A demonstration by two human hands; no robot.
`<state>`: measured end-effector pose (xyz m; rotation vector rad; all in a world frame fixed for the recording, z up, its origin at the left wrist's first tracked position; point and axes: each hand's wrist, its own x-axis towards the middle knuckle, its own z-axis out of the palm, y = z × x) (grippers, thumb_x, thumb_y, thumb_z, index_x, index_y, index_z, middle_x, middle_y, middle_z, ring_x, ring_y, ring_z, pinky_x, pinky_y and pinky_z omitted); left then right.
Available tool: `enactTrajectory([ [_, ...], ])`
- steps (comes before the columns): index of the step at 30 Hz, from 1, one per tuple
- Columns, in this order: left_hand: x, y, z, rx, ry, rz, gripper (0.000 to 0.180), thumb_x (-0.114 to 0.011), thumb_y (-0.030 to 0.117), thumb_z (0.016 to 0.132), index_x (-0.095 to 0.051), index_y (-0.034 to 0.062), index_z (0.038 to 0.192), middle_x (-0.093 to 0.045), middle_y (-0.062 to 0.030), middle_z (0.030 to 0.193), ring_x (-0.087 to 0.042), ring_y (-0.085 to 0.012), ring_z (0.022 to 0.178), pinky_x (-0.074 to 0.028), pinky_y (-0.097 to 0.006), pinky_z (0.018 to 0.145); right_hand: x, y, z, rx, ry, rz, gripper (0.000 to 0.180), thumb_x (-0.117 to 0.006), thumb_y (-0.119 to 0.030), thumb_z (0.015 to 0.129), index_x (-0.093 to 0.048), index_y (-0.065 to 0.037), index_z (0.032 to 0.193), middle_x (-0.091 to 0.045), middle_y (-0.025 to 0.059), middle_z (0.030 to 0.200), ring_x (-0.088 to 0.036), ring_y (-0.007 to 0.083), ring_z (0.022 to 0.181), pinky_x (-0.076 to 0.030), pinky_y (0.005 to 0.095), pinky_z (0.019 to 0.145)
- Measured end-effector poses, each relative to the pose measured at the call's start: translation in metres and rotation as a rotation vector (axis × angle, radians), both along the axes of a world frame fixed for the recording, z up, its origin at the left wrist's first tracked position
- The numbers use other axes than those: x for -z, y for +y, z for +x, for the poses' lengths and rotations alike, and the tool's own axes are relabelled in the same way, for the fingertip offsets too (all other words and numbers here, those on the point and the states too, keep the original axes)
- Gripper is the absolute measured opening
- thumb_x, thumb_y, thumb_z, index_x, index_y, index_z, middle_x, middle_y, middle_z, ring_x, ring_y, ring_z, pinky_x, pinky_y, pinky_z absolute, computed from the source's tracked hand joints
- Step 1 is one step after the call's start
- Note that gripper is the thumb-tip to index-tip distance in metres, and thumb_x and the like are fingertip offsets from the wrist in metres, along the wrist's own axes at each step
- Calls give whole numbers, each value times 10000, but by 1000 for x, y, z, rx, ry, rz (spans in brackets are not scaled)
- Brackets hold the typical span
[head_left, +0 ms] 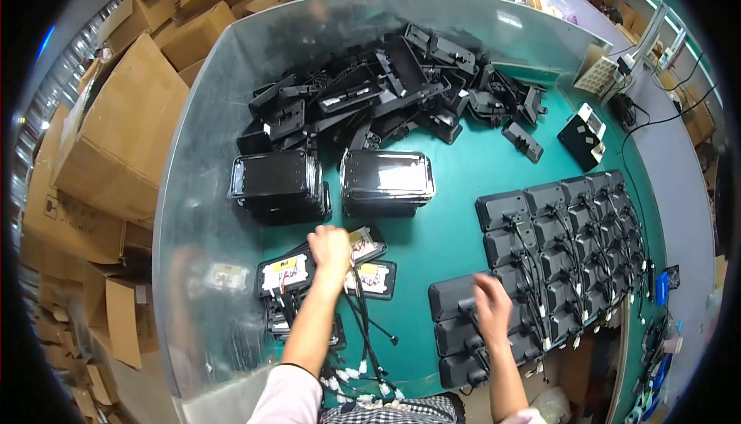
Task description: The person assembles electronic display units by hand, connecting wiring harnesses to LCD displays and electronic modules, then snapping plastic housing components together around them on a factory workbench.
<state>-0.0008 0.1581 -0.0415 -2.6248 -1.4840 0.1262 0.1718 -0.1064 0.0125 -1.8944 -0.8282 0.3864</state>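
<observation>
My left hand (330, 250) is curled over a group of flat black housings on the green table. One open housing (285, 273) with a white and yellow inner part and red wires lies beside its wrist. Two similar housings, one behind (366, 243) and one in front (373, 279), lie just right of the hand. Its fingertips are turned down, and what they grip cannot be made out. Over the near left corner of the rows of closed black housings (455, 296), my right hand (494, 308) is held with thumb and fingers apart.
Two stacks of glossy black panels (278, 177) (386, 177) stand beyond my left hand. Behind them lies a heap of loose black housings (401, 76). Black cables with white connectors (363, 366) trail toward me. A metal wall (208, 154) borders the table; cardboard boxes (116, 130) are outside it.
</observation>
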Motion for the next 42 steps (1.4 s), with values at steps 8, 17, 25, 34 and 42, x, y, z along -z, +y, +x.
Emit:
enactTrajectory([
  [8,24,28,-23,106,175,-2,140,-576,176,723,-705,130,753,-614,-41,824,-529,-210,895,-361,-395,747,3,215,51,-37,-533,-98,164,-609,-83,766,-536,-1,888,-508,152,1036,-534,301,897,-471,356,695],
  [17,-55,-21,-49,8,-935,-422,102,-527,78,813,-547,38,904,-589,-106,847,-571,-271,796,-442,-331,715,-10,172,65,137,180,142,139,-538,-121,864,-501,-7,933,-595,92,828,-584,167,674,-461,298,573],
  [25,-79,-73,-54,-454,-1921,-829,56,-600,75,848,-575,25,858,-583,-15,847,-534,-64,750,-444,-211,695,8,49,26,-113,1210,381,284,-542,-139,879,-501,-14,1131,-608,67,999,-620,138,847,-528,275,726],
  [34,-86,-110,-10,-329,-1650,-585,139,-648,33,795,-576,-15,686,-581,-79,940,-512,-116,826,-404,-244,769,-7,-4,-16,-192,1366,443,437,-618,-141,833,-467,17,1212,-614,84,1040,-616,130,866,-528,264,695],
  [42,-81,-125,-1,-360,-1538,-530,190,-630,62,823,-554,5,657,-571,-66,963,-482,-74,770,-393,-221,718,-31,-17,-25,-198,1292,427,411,-603,-153,852,-478,14,1207,-619,27,963,-585,66,804,-472,195,654],
])
